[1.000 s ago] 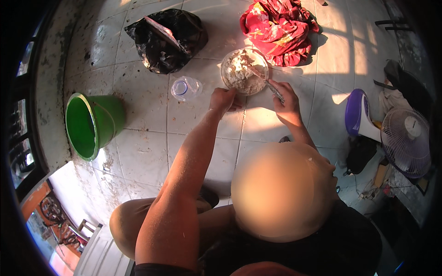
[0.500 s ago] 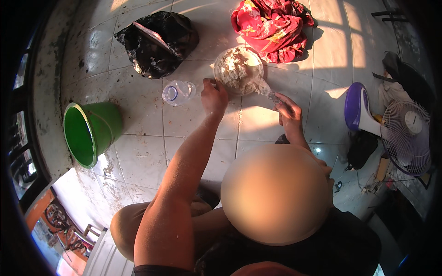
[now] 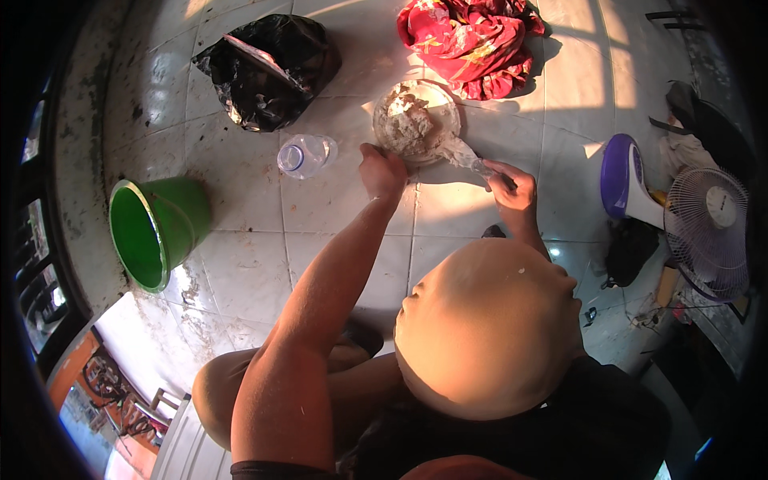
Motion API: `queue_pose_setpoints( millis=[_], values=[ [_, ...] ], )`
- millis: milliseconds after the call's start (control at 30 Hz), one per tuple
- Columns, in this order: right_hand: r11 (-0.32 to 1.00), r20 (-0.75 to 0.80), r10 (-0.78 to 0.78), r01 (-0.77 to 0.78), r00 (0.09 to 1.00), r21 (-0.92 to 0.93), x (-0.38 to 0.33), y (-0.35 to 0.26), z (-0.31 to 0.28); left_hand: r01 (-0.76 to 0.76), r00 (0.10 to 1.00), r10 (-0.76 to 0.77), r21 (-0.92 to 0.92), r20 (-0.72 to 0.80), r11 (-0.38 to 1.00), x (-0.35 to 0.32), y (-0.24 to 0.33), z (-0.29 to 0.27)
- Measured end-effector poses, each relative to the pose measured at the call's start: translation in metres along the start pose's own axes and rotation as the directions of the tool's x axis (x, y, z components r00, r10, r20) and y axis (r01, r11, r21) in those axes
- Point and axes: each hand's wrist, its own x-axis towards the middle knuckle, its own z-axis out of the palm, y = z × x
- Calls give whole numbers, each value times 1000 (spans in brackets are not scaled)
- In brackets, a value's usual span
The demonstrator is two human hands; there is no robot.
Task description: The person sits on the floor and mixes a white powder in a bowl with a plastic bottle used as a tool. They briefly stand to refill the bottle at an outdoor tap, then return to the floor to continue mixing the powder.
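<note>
A round, shallow bowl (image 3: 448, 106) stands on the tiled floor, holding a lumpy pale paste (image 3: 406, 126). My left hand (image 3: 383, 171) is closed at the near left part of its rim, fingers curled against the edge. Between the fingers of my right hand (image 3: 514, 189) is the handle of a paste-coated spatula (image 3: 458, 150), whose flat end rests at the bowl's right edge. A large, smooth, rounded beige form (image 3: 488, 336) with small bumps on its sides lies over my lap, below the right hand.
Left of the bowl stands a clear plastic bottle (image 3: 318, 152); behind it sits a black plastic bag (image 3: 268, 76). A red patterned cloth (image 3: 480, 48) lies crumpled beyond the bowl. A green bucket (image 3: 182, 216) is tipped at left. At right lies a purple and white fan (image 3: 708, 232).
Both hands have moved slightly to the right against the floor, the right one with the spatula. The spatula's end stays by the bowl's edge. The whole view has shifted a little.
</note>
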Motion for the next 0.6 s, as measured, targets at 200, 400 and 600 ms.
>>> queue_pose_setpoints(
  millis=[200, 400, 600],
  values=[
    [990, -49, 41, -34, 998, 136, -26, 16, 15, 55, 994, -43, -122, 102, 991, -11, 12, -11],
    [954, -18, 227, -218, 974, 207, -52, 24, 25, 230, 933, -126, -289, 337, 929, -7, 16, -30],
    [936, 33, 183, -184, 983, 299, -60, 40, 41, 270, 895, -132, -280, 427, 921, 1, 12, -37]
  ],
)
